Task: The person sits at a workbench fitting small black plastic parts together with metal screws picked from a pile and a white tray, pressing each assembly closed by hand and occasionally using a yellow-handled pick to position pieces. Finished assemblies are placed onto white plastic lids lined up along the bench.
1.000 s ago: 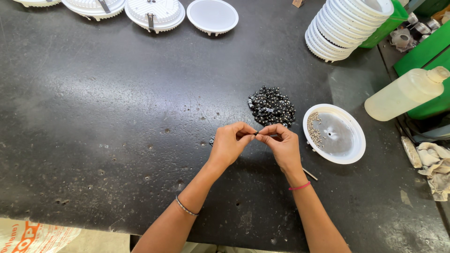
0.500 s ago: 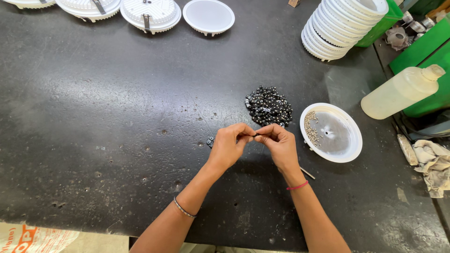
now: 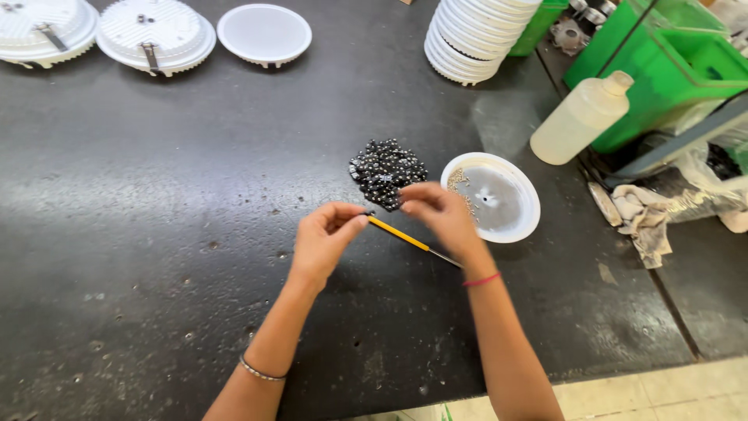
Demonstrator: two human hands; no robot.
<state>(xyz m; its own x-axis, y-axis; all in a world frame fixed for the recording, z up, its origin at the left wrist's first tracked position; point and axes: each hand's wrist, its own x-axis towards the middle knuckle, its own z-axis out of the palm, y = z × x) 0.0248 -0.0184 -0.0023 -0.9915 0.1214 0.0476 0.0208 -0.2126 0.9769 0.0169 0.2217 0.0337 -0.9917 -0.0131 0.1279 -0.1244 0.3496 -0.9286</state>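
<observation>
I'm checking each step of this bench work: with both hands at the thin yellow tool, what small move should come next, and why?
Probably the right hand should reach to the pile of small dark parts for one piece. The left hand pinches the tip of the yellow tool, and the pile lies just beyond the right hand's fingertips.

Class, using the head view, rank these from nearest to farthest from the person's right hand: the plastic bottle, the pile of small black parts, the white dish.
1. Pile of small black parts, just above the right hand.
2. White dish, to its right.
3. Plastic bottle, upper right.

Matt black pitted table (image 3: 156, 234), glossy black beads (image 3: 387, 170), smooth white plastic dish (image 3: 510, 226)
</observation>
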